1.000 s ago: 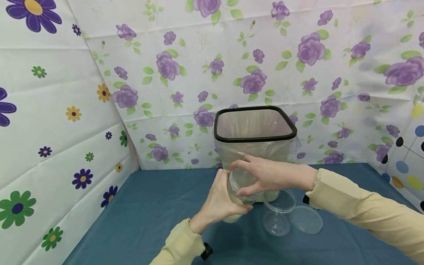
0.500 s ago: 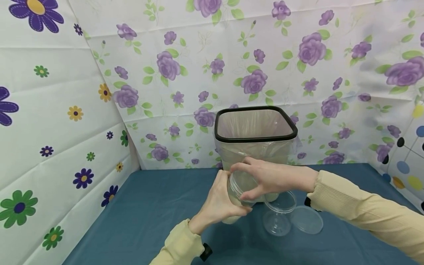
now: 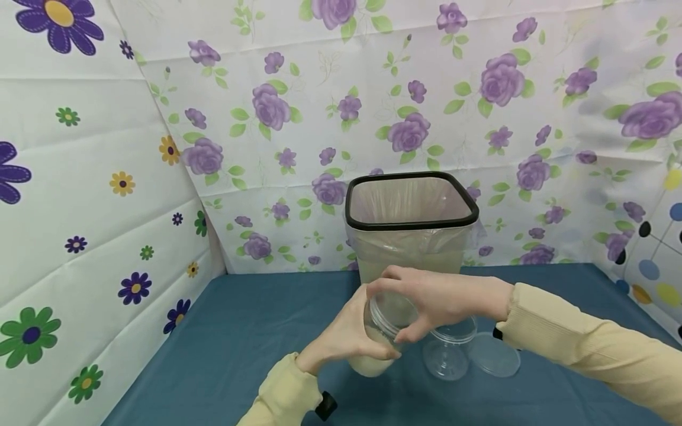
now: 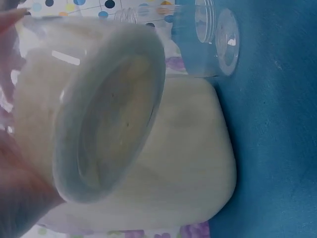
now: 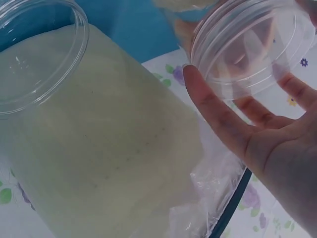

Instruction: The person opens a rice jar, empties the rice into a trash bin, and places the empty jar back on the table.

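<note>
My left hand (image 3: 346,328) grips a clear plastic jar (image 3: 370,362) by its side, holding it tilted above the table. Something pale fills the jar's lower part, and its round base (image 4: 116,119) faces the left wrist camera. Over the jar's top, my right hand (image 3: 434,299) pinches the clear screw lid (image 5: 247,44) by its edge, thumb on the near side and fingers on the far side. The lid sits on the jar's mouth. Just right of the hands stands another clear jar (image 3: 446,358), uncovered, with a loose clear lid (image 3: 495,355) flat beside it.
A pale bin (image 3: 410,254) with a black rim and a thin plastic liner stands behind the hands. It partly hides behind my right hand. Blue cloth (image 3: 256,331) covers the table, and flower-printed sheets (image 3: 298,71) hang at the back and sides.
Both hands have come down a little with the jar, and more of its lower part shows. My right thumb and fingers have shifted round the lid's edge.
</note>
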{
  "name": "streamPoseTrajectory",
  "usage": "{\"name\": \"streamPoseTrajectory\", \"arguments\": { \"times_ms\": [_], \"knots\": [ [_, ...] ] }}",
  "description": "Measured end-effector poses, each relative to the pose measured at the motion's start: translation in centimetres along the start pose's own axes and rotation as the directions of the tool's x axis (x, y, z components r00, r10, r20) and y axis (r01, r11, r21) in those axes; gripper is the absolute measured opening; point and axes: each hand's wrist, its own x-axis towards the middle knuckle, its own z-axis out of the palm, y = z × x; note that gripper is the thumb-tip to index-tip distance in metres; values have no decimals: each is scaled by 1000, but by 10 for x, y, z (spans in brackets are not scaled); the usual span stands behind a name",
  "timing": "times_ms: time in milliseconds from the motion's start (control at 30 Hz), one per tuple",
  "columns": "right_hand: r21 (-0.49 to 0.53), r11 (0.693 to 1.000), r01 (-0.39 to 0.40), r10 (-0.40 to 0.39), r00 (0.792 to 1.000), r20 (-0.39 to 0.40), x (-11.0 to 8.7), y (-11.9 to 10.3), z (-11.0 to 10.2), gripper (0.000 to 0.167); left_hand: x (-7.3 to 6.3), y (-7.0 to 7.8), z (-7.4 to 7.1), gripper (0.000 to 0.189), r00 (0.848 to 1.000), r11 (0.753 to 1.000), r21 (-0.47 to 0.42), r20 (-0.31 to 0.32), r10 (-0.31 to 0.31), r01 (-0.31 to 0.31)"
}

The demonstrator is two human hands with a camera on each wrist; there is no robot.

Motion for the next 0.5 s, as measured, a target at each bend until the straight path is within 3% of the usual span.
{"name": "streamPoseTrajectory", "arguments": {
  "times_ms": [133, 300, 500],
  "knots": [
    [-14, 998, 69, -69, 998, 1, -1, -2, 3, 63, -2, -6, -2, 92, 995, 993, -118, 92, 29, -18],
    [-73, 982, 174, -175, 984, -9, -1, -6, 7, 66, -1, -12, -4, 88, 974, 969, -240, 198, 110, -61],
    [-133, 968, 215, -219, 975, -21, -2, -8, 10, 66, -1, -14, -5, 90, 967, 973, -216, 220, 130, -82]
  ]
}}
